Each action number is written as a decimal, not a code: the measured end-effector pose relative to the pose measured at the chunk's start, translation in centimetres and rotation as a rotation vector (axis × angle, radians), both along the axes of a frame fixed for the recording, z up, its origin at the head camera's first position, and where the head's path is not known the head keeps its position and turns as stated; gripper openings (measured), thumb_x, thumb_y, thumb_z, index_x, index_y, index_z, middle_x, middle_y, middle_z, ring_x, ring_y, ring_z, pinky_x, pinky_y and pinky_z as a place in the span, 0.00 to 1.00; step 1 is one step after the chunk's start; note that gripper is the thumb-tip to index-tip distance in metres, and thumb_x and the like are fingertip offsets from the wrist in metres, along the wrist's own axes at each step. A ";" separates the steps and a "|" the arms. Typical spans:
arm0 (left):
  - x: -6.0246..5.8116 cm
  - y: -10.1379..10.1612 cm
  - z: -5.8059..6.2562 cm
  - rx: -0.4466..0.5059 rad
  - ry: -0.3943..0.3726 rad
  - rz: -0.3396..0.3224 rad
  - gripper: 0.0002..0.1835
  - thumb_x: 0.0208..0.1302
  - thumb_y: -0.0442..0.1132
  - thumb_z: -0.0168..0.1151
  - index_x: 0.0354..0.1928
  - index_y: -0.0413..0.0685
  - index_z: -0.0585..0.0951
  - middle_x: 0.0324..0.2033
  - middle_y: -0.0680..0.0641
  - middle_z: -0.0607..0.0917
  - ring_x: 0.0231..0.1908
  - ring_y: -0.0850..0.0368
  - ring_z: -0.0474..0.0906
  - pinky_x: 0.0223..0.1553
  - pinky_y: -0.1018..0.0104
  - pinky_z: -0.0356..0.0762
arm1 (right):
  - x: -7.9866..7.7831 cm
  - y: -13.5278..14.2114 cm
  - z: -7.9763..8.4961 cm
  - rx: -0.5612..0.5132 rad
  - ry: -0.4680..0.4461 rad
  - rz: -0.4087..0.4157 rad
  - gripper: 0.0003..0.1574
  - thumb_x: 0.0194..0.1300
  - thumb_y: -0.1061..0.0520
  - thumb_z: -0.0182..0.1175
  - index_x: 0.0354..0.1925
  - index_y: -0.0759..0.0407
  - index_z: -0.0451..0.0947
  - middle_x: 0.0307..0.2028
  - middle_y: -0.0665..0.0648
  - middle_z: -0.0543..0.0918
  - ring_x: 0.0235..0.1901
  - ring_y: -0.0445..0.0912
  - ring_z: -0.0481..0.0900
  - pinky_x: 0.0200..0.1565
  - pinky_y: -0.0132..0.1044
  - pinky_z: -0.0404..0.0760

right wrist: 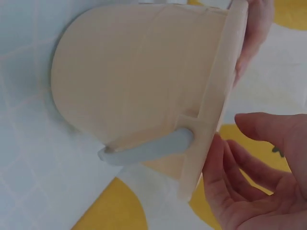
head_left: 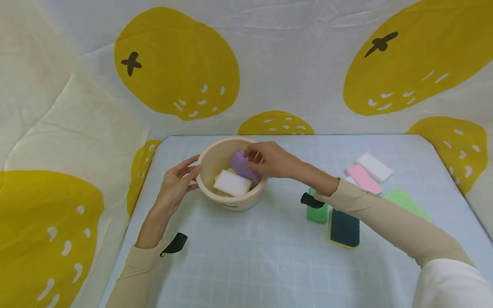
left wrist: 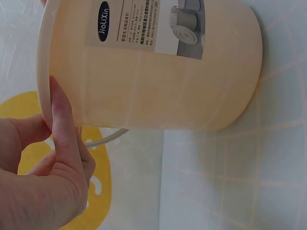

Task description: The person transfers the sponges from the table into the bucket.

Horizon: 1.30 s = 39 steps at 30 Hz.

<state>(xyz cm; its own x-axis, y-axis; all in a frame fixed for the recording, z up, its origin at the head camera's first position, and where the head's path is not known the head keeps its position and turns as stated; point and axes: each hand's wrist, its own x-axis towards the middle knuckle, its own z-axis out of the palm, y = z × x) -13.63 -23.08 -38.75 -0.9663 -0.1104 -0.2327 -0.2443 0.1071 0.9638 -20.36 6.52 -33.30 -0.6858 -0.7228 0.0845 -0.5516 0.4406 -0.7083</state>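
A cream plastic bucket (head_left: 246,202) stands upright near the table's back edge. My left hand (head_left: 173,184) holds its left rim, with fingers and thumb at the lip in the left wrist view. Inside lie a purple sponge (head_left: 239,164) and a white block-shaped sponge (head_left: 233,184), with something yellow partly hidden beneath. Over the right rim reaches my right hand (head_left: 273,160), its fingertips overlapping the purple sponge in the head view. From the right wrist, the thumb stands apart from loosely bent fingers at the rim, nothing showing between them. A pale handle (right wrist: 148,148) hangs down the bucket's side.
Under and beside my right forearm lie a green sponge (head_left: 317,214) and a dark scouring sponge (head_left: 344,229) with a yellow layer. Farther right are a pink sponge (head_left: 363,177), a white sponge (head_left: 374,167) and a flat light-green piece (head_left: 408,204). A fruit-patterned curtain (head_left: 289,64) rises behind the table.
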 end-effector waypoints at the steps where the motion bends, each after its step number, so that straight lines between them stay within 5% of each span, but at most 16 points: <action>1: 0.0 0.0 0.0 0.000 -0.001 0.002 0.28 0.71 0.47 0.66 0.72 0.54 0.75 0.52 0.46 0.80 0.42 0.60 0.82 0.44 0.67 0.87 | 0.1 0.2 0.1 -0.008 -0.001 -0.004 0.17 0.69 0.62 0.66 0.54 0.69 0.80 0.44 0.59 0.86 0.43 0.50 0.83 0.46 0.40 0.85; 16: 0.1 0.1 0.2 0.005 0.002 0.002 0.28 0.72 0.46 0.66 0.72 0.53 0.75 0.52 0.45 0.80 0.41 0.61 0.81 0.43 0.68 0.87 | 0.6 3.7 0.2 -0.056 0.058 -0.123 0.15 0.69 0.61 0.67 0.52 0.66 0.81 0.47 0.59 0.85 0.45 0.52 0.83 0.47 0.44 0.86; 39: 0.0 0.2 0.0 -0.010 0.000 0.012 0.29 0.72 0.46 0.66 0.72 0.53 0.75 0.53 0.47 0.80 0.41 0.59 0.80 0.44 0.68 0.86 | 1.2 11.0 -2.3 -0.059 0.009 -0.285 0.17 0.71 0.57 0.67 0.55 0.62 0.81 0.48 0.57 0.85 0.47 0.49 0.82 0.54 0.48 0.83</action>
<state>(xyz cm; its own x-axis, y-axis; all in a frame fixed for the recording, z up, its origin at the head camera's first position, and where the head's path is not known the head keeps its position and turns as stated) -13.58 -22.85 -38.73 -0.9649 -0.1240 -0.2317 -0.2458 0.1140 0.9626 -19.20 17.49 -35.57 -0.8596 -0.4949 0.1271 -0.4175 0.5370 -0.7330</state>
